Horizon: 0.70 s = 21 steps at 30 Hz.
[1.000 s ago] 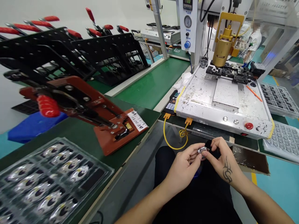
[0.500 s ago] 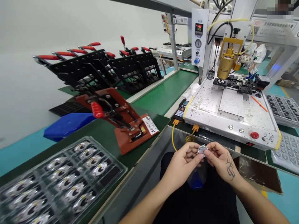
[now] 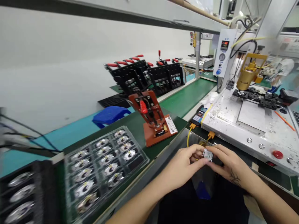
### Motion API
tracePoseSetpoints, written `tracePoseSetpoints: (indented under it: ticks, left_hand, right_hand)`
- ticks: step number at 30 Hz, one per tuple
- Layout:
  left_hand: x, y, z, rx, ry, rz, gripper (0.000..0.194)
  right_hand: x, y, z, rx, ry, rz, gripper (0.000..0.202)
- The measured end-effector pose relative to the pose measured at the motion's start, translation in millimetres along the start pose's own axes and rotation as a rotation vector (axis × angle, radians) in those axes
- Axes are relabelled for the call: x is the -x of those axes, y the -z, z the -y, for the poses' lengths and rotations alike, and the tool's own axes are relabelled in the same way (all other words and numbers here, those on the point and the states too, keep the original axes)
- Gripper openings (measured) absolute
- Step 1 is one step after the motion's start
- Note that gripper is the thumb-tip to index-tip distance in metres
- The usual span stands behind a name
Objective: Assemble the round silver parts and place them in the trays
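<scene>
Above my lap, a small round silver watch case [image 3: 207,155] is held up between both hands. Its flat round face, with fine marks too small to read, is turned toward me. My left hand [image 3: 185,163] grips it from the left, thumb below and fingers curled behind. From the right, the thumb and fingers of my right hand [image 3: 227,161] close on its other edge. To the left on the dark green bench, a clear plastic tray [image 3: 137,174] bears rows of similar shiny parts, with a dark slot at its near right corner.
A brown clamp fixture [image 3: 149,141] with a red handle stands behind the tray. To the right is a white press machine [image 3: 233,121] with a brass-coloured head. A black foam tray [image 3: 46,193] lies at lower left; a blue bin [image 3: 111,115] sits farther back.
The view has swung left, bringing the black foam tray into sight. The watch case has turned in my fingers, so its flat face now shows more fully; both hands still hold it.
</scene>
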<state>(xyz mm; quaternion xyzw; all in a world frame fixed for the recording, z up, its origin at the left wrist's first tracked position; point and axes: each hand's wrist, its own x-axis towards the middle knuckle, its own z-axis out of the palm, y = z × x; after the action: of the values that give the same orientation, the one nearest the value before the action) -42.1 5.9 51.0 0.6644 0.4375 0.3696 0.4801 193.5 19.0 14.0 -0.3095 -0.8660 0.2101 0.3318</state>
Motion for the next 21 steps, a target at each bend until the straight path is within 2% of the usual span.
tracePoseSetpoints:
  ticks: [2,4,5,6,8,10,11,13,16,17,19,21]
  left_hand:
    - [-6.5,36.0,-19.0,-0.252,-0.231,-0.189,0.013]
    - [-18.2,79.0,-33.1,-0.498,-0.529,-0.451,0.01]
    - [-25.1,100.4,-36.4,-0.608,-0.68,-0.523,0.014]
    - [-32.2,120.1,-37.1,-0.705,-0.808,-0.548,0.021]
    - [-44.8,150.3,-32.1,-0.877,-0.933,-0.447,0.036]
    - [-53.1,166.1,-25.4,-0.953,-0.943,-0.337,0.047]
    - [-55.8,169.4,-24.3,-0.946,-0.926,-0.324,0.051]
    - [-61.3,172.1,-31.0,-0.845,-0.865,-0.402,0.055]
    - [-78.5,184.1,-58.9,-0.537,-0.735,-0.625,0.05]
    - [-86.2,193.4,-68.4,-0.426,-0.687,-0.674,0.046]
    - [-98.4,219.0,-78.5,-0.261,-0.585,-0.701,0.035]
    - [-97.4,246.6,-70.3,-0.236,-0.477,-0.745,0.024]
  right_hand:
    - [-12.5,3.3,-2.1,0.012,0.018,-0.05,0.043]
    - [-24.9,5.2,-5.1,0.008,0.006,-0.097,0.039]
    - [-30.6,5.4,-6.5,0.0,0.001,-0.114,0.038]
    - [-35.7,5.1,-7.7,-0.009,0.001,-0.128,0.037]
    - [-43.2,3.2,-8.9,-0.028,0.0,-0.153,0.036]
    - [-48.0,-0.2,-8.4,-0.043,-0.004,-0.176,0.035]
    - [-50.2,-2.3,-7.6,-0.049,-0.01,-0.181,0.035]
    - [-57.0,-7.5,-5.8,-0.069,-0.028,-0.177,0.034]
    - [-77.9,-18.9,-5.5,-0.115,-0.055,-0.142,0.034]
    - [-87.2,-24.0,-6.8,-0.129,-0.056,-0.125,0.034]
    - [-105.0,-35.7,-12.3,-0.147,-0.049,-0.088,0.034]
    - [-117.5,-47.8,-21.5,-0.151,-0.049,-0.062,0.034]
